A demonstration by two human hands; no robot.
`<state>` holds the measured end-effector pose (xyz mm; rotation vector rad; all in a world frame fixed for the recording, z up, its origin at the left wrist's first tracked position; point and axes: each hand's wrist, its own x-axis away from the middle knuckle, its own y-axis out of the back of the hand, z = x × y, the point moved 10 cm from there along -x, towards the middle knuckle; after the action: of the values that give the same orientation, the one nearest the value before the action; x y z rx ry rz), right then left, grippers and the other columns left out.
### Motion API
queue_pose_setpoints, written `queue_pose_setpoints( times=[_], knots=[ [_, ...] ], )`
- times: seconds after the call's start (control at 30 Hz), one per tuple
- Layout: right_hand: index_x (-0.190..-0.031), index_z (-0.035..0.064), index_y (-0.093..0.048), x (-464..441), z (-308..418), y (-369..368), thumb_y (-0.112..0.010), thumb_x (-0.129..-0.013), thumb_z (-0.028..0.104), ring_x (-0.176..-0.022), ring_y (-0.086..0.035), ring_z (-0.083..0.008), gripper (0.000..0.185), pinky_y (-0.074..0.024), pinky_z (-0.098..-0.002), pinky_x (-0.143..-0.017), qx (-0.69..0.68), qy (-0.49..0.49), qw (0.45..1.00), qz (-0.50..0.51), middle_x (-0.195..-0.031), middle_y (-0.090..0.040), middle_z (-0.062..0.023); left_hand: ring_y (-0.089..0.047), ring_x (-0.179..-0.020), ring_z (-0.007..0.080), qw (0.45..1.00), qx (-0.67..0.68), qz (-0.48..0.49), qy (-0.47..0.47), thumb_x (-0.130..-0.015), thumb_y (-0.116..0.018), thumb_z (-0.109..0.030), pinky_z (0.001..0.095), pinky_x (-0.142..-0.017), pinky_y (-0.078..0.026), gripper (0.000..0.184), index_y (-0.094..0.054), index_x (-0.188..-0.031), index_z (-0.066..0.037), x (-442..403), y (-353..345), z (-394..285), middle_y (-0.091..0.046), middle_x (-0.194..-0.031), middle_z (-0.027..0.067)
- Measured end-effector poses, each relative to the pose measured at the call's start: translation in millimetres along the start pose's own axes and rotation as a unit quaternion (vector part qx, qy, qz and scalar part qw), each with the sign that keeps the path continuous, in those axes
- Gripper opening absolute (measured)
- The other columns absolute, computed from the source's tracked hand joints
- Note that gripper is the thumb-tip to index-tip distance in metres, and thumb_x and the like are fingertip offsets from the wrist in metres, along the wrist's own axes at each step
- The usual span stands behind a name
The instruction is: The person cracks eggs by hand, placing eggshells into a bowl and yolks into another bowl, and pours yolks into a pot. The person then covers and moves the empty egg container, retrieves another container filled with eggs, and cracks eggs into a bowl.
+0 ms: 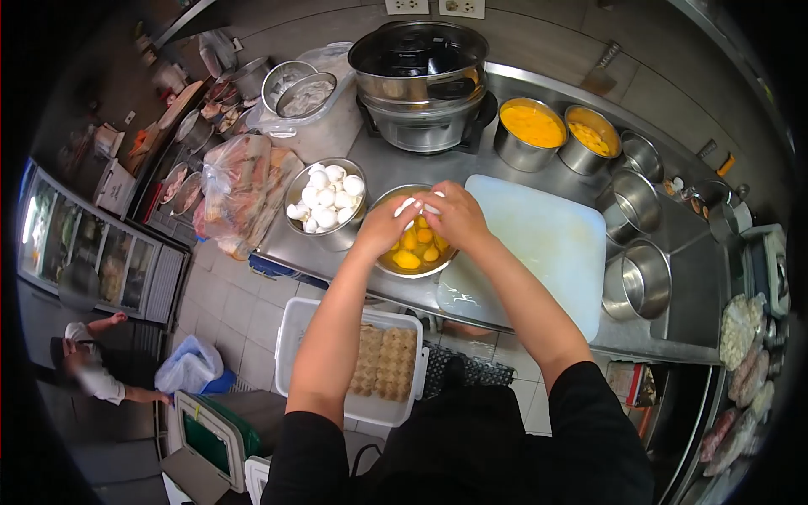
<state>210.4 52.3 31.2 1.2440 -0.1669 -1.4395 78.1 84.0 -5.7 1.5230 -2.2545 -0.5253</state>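
Above a metal bowl (394,272) of cracked eggs, my two hands are close together with fingertips nearly meeting. My left hand (385,225) is closed on a piece of white eggshell (407,212). More white shell shows under the fingers of my right hand (455,217), which is closed too. Whether the shell pieces are still joined is hidden by the fingers. Several whole yolks (407,259) float in clear egg white in the bowl below. To the left, a second metal bowl (338,239) holds a heap of white eggs (326,195).
A white cutting board (539,244) lies right of the bowl. Behind it stand metal pots of yellow egg (530,124) and a large covered pot (425,109). Several metal containers (637,282) are at the sink. A white bin (290,337) with egg trays sits below; another person (101,370) is at left.
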Motion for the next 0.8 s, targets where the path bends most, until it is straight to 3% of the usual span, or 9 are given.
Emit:
queue_pose_setpoints(
  times=[0.17,0.27,0.37,0.43,0.53,0.6,0.67,0.77,0.8],
  knots=[
    [-0.121,0.0136,-0.065,1.5,-1.7,3.1,-0.073,-0.084,0.022,-0.100,-0.063,-0.0315,0.039,-0.0514,-0.0391,-0.085,-0.057,-0.075,0.996,-0.002,-0.107,-0.063,-0.0114,-0.065,-0.103,0.0397,0.962,-0.175,-0.207,-0.029,-0.092,-0.064,-0.047,0.0425,-0.087,-0.051,0.049,-0.064,-0.121,-0.009,17.7,61.2,-17.3,-0.066,-0.113,0.0210],
    [-0.123,0.0104,-0.061,14.4,-27.1,-15.8,-0.073,-0.089,0.027,-0.090,-0.066,-0.0244,0.040,-0.0532,-0.0359,-0.074,-0.173,-0.194,0.966,-0.004,-0.100,-0.065,-0.0111,-0.062,-0.108,0.0373,0.908,-0.269,-0.319,-0.040,-0.090,-0.067,-0.044,0.0430,-0.088,-0.051,0.048,-0.064,-0.124,-0.011,28.0,108.3,-12.4,-0.063,-0.114,0.0185],
    [-0.118,0.0071,-0.060,39.9,-43.2,-62.8,-0.069,-0.094,0.033,-0.073,-0.061,-0.0139,0.037,-0.0510,-0.0275,-0.062,-0.333,-0.353,0.868,0.101,-0.093,-0.064,-0.0056,-0.060,-0.111,0.0354,0.883,-0.331,-0.332,-0.017,-0.088,-0.069,-0.042,0.0441,-0.089,-0.051,0.049,-0.062,-0.128,-0.013,24.6,136.1,17.4,-0.060,-0.116,0.0161],
    [-0.113,0.0066,-0.059,50.0,-32.9,-88.2,-0.060,-0.100,0.039,-0.064,-0.055,-0.0075,0.035,-0.0467,-0.0232,-0.054,-0.570,-0.408,0.709,0.081,-0.087,-0.062,-0.0019,-0.061,-0.111,0.0354,0.844,-0.389,-0.369,-0.019,-0.087,-0.071,-0.042,0.0446,-0.091,-0.050,0.057,-0.058,-0.134,-0.013,35.9,143.8,8.0,-0.062,-0.116,0.0151],
    [-0.112,0.0077,-0.060,52.4,-22.3,-100.9,-0.052,-0.103,0.044,-0.058,-0.051,-0.0075,0.039,-0.0455,-0.0240,-0.052,-0.577,-0.431,0.685,0.106,-0.080,-0.060,-0.0012,-0.064,-0.106,0.0289,0.934,-0.250,-0.249,-0.055,-0.086,-0.074,-0.036,0.0400,-0.089,-0.051,0.061,-0.054,-0.138,-0.010,38.5,103.5,5.7,-0.064,-0.110,0.0130],
    [-0.112,0.0066,-0.061,50.5,-24.1,-115.0,-0.053,-0.102,0.046,-0.059,-0.051,-0.0068,0.041,-0.0447,-0.0237,-0.050,-0.571,-0.419,0.695,0.125,-0.079,-0.060,-0.0007,-0.064,-0.094,0.0185,0.982,-0.117,-0.066,-0.132,-0.086,-0.077,-0.027,0.0316,-0.083,-0.051,0.061,-0.052,-0.139,-0.008,32.0,40.0,11.3,-0.066,-0.097,0.0082],
    [-0.112,0.0055,-0.061,43.4,-24.7,-119.1,-0.054,-0.101,0.047,-0.059,-0.051,-0.0062,0.044,-0.0440,-0.0234,-0.049,-0.562,-0.403,0.708,0.143,-0.077,-0.060,-0.0002,-0.059,-0.084,0.0109,0.998,-0.003,0.050,-0.030,-0.087,-0.075,-0.017,0.0259,-0.076,-0.049,0.057,-0.053,-0.138,-0.008,40.9,6.1,6.8,-0.063,-0.089,0.0035],
    [-0.110,0.0063,-0.061,42.6,-36.9,-113.9,-0.052,-0.101,0.048,-0.063,-0.058,-0.0156,0.044,-0.0491,-0.0301,-0.056,-0.429,-0.393,0.793,0.183,-0.078,-0.062,-0.0045,-0.057,-0.078,0.0100,0.998,0.017,0.009,-0.055,-0.087,-0.073,-0.014,0.0251,-0.072,-0.048,0.054,-0.053,-0.137,-0.007,32.2,4.6,20.7,-0.060,-0.083,0.0013],
    [-0.110,0.0064,-0.061,27.4,-33.3,-98.2,-0.052,-0.101,0.048,-0.070,-0.062,-0.0228,0.043,-0.0509,-0.0353,-0.062,-0.329,-0.297,0.883,0.155,-0.081,-0.065,-0.0088,-0.057,-0.078,0.0100,0.998,0.020,0.009,-0.055,-0.087,-0.073,-0.014,0.0251,-0.072,-0.048,0.054,-0.053,-0.137,-0.007,30.4,3.5,24.4,-0.060,-0.083,0.0013]
  ],
)
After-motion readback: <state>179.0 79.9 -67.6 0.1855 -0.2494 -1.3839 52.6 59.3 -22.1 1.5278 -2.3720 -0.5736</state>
